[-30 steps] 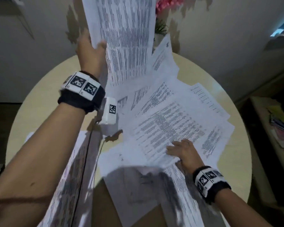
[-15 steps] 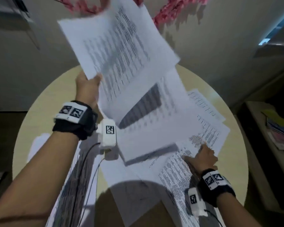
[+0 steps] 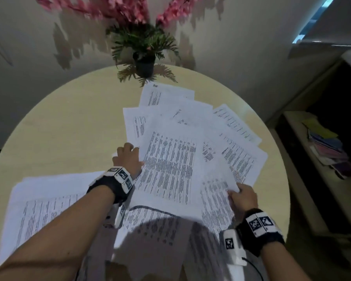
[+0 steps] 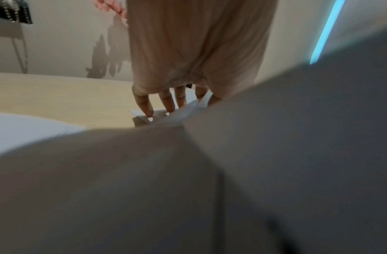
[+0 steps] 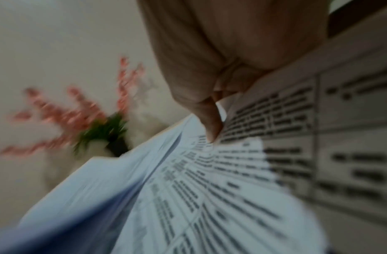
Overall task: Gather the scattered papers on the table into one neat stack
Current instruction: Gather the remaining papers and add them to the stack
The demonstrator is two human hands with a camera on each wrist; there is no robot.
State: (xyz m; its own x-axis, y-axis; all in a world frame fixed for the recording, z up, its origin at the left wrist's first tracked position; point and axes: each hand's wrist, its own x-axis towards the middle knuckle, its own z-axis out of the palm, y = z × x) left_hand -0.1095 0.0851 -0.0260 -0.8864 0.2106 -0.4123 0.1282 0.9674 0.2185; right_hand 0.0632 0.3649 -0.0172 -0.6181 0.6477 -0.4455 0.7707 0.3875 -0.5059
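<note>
Printed white papers (image 3: 237, 157) lie fanned and overlapping across the middle and right of the round beige table (image 3: 69, 128). My left hand (image 3: 130, 153) is at the left edge of the large top sheet (image 3: 170, 169). In the left wrist view that sheet's edge (image 4: 201, 103) sits between thumb and index finger, and the other fingertips (image 4: 149, 111) touch a paper corner on the table. My right hand (image 3: 234, 192) pinches the near corner of a printed sheet (image 3: 215, 201). Its thumb (image 5: 212, 127) presses on top of this sheet (image 5: 231, 189), which is lifted off the pile.
A second heap of papers (image 3: 49, 203) lies at the front left under my left forearm. A potted plant (image 3: 144, 66) with pink flowers stands at the table's far edge. A low shelf with coloured folders (image 3: 328, 151) is to the right. A black cable (image 3: 150, 208) crosses the near papers.
My left hand has brought the raised sheet down onto the fanned pile. My right hand has moved right and taken hold of a sheet's corner.
</note>
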